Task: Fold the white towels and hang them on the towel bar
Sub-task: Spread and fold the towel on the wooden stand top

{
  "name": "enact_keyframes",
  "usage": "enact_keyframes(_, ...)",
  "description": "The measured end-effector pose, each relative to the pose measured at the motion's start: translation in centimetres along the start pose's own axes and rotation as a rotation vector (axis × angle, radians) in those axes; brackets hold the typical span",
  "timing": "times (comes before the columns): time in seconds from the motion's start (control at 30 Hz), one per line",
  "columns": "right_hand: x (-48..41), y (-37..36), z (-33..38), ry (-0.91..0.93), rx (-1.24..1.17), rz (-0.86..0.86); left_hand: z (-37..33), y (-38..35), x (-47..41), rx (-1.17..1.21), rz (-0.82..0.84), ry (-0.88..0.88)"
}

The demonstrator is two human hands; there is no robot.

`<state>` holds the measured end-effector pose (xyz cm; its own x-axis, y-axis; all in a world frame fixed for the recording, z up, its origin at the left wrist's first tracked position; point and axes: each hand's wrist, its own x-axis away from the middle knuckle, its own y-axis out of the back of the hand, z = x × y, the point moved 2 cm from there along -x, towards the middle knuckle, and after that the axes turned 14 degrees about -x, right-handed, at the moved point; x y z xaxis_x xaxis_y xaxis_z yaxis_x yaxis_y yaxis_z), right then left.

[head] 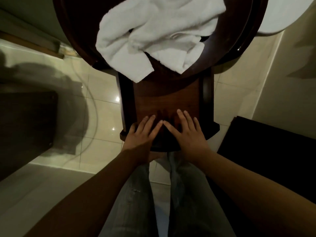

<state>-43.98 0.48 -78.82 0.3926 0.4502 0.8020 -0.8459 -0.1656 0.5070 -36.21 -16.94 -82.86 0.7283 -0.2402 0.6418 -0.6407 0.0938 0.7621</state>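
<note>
A crumpled heap of white towels (pixel 153 33) lies on the round dark wooden top (pixel 239 40) at the upper middle, two corners hanging over its near edge. Well below it, my left hand (pixel 143 132) and my right hand (pixel 186 130) rest flat, fingers spread, on the lower wooden shelf (pixel 165 98). Their fingertips almost meet in the middle. Neither hand holds anything, and both are a good way short of the towels. No towel bar is in view.
Glossy pale floor tiles (pixel 102 117) surround the stand. A dark box-like object (pixel 27 120) sits at the left and a dark mat or block (pixel 273 147) at the right. A white curved fixture (pixel 290 12) shows at top right. My legs in jeans (pixel 135 202) stand below.
</note>
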Motion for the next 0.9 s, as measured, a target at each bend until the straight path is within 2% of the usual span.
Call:
enact_keyframes(0.2,-0.1,-1.3,-0.6,-0.026,0.004,-0.048,-0.7,-1.1,-0.3,-0.055,0.022,0.037)
enact_keyframes(0.4,-0.9,-2.9,-1.2,0.032,0.019,-0.058,-0.9,-2.1,-0.4,-0.065,0.051,0.058)
enact_keyframes(0.57,-1.7,-2.0,-1.5,0.019,0.026,-0.148,-1.1,-1.4,-0.7,-0.177,0.020,-0.022)
enact_keyframes(0.63,-2.0,-1.8,-1.7,0.010,0.029,-0.131,-1.2,-1.0,-1.0,-0.174,0.018,-0.021)
enact_keyframes(0.73,-2.2,-2.0,-1.8,0.042,0.076,-0.137,-0.5,-0.3,-1.8,-0.152,-0.064,0.040)
enact_keyframes(0.9,-3.3,-0.7,-2.2,0.048,0.054,-0.305,2.2,1.6,-4.2,-0.149,-0.199,0.081)
